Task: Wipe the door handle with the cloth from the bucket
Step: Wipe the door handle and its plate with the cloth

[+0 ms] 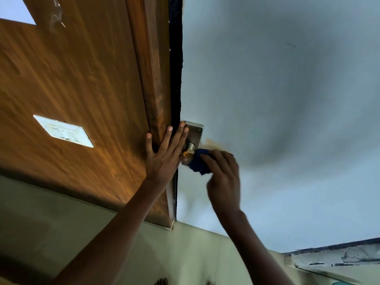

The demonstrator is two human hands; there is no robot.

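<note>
At the door's edge, left hand [164,153] lies flat and open bracing the frame while right hand [222,177] grips the blue cloth [198,162] wrapped over the door handle [190,148] — I'd keep it wrapped and twist.

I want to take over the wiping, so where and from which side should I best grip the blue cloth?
Grip the blue cloth at its bunched lower end below the door handle, coming from the right: the left hand blocks the other side, and the right hand already holds it so.

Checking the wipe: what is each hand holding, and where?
Right hand holds the cloth bunched on the handle; left hand holds nothing.
</note>
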